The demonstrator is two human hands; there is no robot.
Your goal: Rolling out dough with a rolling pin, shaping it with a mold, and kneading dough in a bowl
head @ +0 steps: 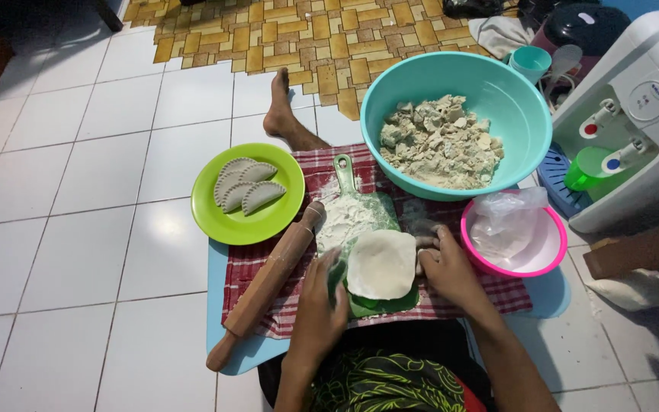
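A round flat sheet of white dough [380,263] lies on a green plastic dumpling mould [360,221] dusted with flour, on a red checked cloth [490,291]. My left hand [320,301] grips the mould's left edge beside the dough. My right hand [446,271] rests at the dough's right edge, fingers curled against it. A wooden rolling pin [268,282] lies diagonally to the left of my left hand.
A green plate [215,217] holds three folded dumplings [244,187]. A large teal bowl [390,84] holds crumbly filling [440,141]. A pink bowl [551,259] with a clear plastic bag sits right. A white water dispenser [634,114] stands far right. My bare foot [280,103] stretches ahead.
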